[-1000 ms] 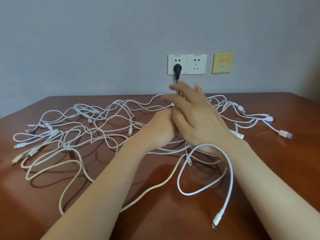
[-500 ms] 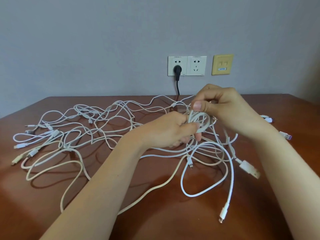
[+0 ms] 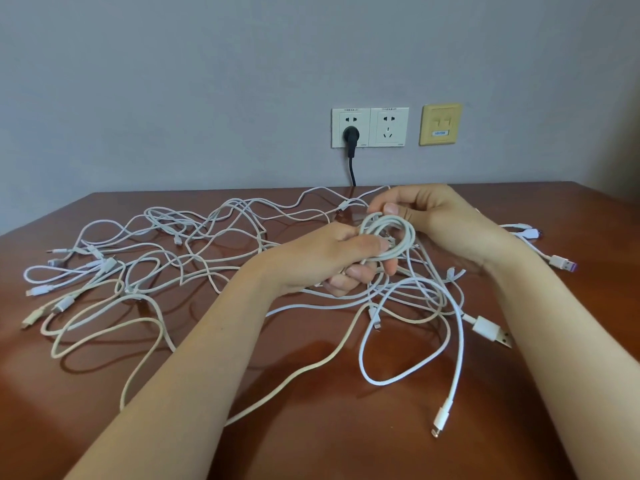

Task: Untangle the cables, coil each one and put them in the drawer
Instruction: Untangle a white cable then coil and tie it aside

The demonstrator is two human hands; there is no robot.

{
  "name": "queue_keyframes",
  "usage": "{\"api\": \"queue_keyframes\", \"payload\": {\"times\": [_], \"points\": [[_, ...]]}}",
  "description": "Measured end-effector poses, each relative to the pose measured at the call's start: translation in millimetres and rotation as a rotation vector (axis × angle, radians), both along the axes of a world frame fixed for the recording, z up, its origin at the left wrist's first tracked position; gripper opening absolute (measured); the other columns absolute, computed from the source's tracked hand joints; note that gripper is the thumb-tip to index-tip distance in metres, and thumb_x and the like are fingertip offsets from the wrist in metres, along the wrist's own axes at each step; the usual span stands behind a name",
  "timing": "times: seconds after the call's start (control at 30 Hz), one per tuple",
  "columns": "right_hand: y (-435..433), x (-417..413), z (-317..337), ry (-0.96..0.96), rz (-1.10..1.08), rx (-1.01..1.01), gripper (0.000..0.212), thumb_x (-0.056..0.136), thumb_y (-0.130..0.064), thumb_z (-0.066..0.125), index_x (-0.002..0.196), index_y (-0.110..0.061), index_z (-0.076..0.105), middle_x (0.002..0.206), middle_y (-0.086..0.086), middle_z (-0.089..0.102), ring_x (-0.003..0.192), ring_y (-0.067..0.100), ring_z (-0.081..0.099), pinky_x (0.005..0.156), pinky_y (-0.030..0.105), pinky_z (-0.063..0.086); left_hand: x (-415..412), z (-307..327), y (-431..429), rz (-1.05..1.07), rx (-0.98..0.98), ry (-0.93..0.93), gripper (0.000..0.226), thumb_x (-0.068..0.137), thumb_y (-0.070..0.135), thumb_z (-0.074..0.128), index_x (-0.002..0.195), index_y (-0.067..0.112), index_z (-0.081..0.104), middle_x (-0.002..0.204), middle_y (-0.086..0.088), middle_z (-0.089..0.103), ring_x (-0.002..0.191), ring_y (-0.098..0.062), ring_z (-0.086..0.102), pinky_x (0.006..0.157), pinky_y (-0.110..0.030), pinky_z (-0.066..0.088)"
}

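Closest in, on the reddish-brown wooden table (image 3: 311, 427): a slim connector (image 3: 437, 429) on a loose white tail, roughly where it lay a second ago. Just beyond, a white USB-A plug (image 3: 490, 331), dragged nearer from beside the right wrist, apparently by winding.

Mid-table, raised above the wood: a small coil (image 3: 409, 239) of several white turns, not there a second ago. Gripped low by the left hand (image 3: 325, 258), fingers curled round the bundle. Pinched at the top by the right hand (image 3: 446, 216) between thumb and forefinger, remaining fingers bent; a second ago spread flat over the left, now closed. Probably midway through coiling one cable, with slack trailing below into the heap.

Spread to the left and behind: the tangle of white cables (image 3: 173, 258), looped over one another, seemingly unsorted, so most of the job left. No drawer anywhere in view.

Farther back, past the table's far edge: a plain grey wall (image 3: 207, 81), a white double socket (image 3: 370, 127) with a black plug (image 3: 350, 136) in its left outlet and cord dropping behind the table, and a yellow data faceplate (image 3: 440, 124) just beside.
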State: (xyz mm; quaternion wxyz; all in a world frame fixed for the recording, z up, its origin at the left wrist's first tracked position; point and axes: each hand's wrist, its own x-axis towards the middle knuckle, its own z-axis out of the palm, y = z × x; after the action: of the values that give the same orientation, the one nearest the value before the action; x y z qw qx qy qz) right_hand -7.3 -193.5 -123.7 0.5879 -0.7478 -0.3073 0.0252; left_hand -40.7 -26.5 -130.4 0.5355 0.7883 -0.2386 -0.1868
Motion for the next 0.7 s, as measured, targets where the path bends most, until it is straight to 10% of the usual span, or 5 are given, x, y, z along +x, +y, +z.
{"api": "queue_keyframes", "payload": {"times": [0.3, 0.5, 0.7], "points": [[2.9, 1.6, -14.1, 0.339, 0.120, 0.014, 0.044, 0.087, -0.001, 0.048, 0.051, -0.019, 0.067, 0.047, -0.006, 0.049, 0.038, 0.001, 0.031, 0.036, 0.010, 0.027, -4.5, 8.0, 2.3, -0.020, -0.201, 0.023, 0.026, 0.086, 0.030, 0.044, 0.077, 0.008, 0.053, 0.047, 0.007, 0.033, 0.034, -0.002, 0.024, 0.040, -0.017, 0.018], [30.7, -0.8, -15.6, -0.212, -0.267, -0.437, 0.028, 0.096, -0.025, 0.048, 0.072, -0.015, 0.060, 0.036, -0.012, 0.043, 0.041, 0.003, 0.041, 0.045, 0.013, 0.030, 15.4, 6.1, 32.4, 0.333, 0.125, -0.175, 0.027, 0.098, 0.030, 0.042, 0.087, 0.015, 0.062, 0.050, 0.011, 0.037, 0.042, -0.005, 0.029, 0.041, -0.015, 0.027], [46.5, -18.0, -20.4, -0.617, -0.360, -0.770, 0.028, 0.098, -0.033, 0.037, 0.100, -0.014, 0.058, 0.095, 0.011, 0.065, 0.095, 0.032, 0.056, 0.070, 0.035, 0.037, 23.9, -0.5, 31.7, 0.505, 0.098, -0.248, 0.023, 0.096, 0.033, 0.047, 0.103, 0.012, 0.040, 0.059, 0.003, 0.042, 0.040, -0.006, 0.034, 0.039, -0.015, 0.030]]}}
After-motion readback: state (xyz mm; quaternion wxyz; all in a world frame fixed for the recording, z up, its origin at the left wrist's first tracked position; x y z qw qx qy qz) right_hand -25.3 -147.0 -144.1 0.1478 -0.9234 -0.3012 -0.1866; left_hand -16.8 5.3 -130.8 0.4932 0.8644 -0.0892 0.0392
